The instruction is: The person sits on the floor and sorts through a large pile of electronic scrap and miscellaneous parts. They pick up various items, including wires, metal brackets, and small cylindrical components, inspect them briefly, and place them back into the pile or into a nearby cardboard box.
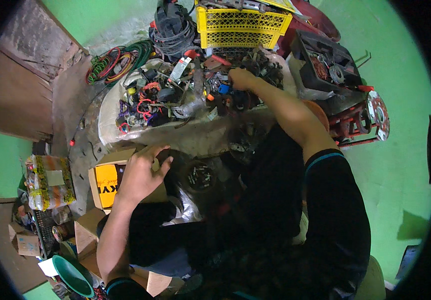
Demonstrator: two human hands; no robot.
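Note:
My right hand (242,79) reaches over a heap of small mixed parts (175,95) on a pale sack (109,122). Its fingers are curled down into the heap, and whatever they pinch is hidden. Close to it lie a blue plastic piece (223,89) and a red-handled tool (220,60). My left hand (144,172) hovers by an open cardboard box (95,192), palm partly turned inward. Thumb and fingers stand apart there, with nothing seen between them. Between my legs sits a dark round container (200,176) with several small metal pieces in it.
A yellow crate (243,22) stands behind the heap, beside coiled cables (120,62). To the right are a black toolbox (320,60) and a red metal frame (358,122). A taped parcel (50,182) and a green basin (73,275) lie on the left.

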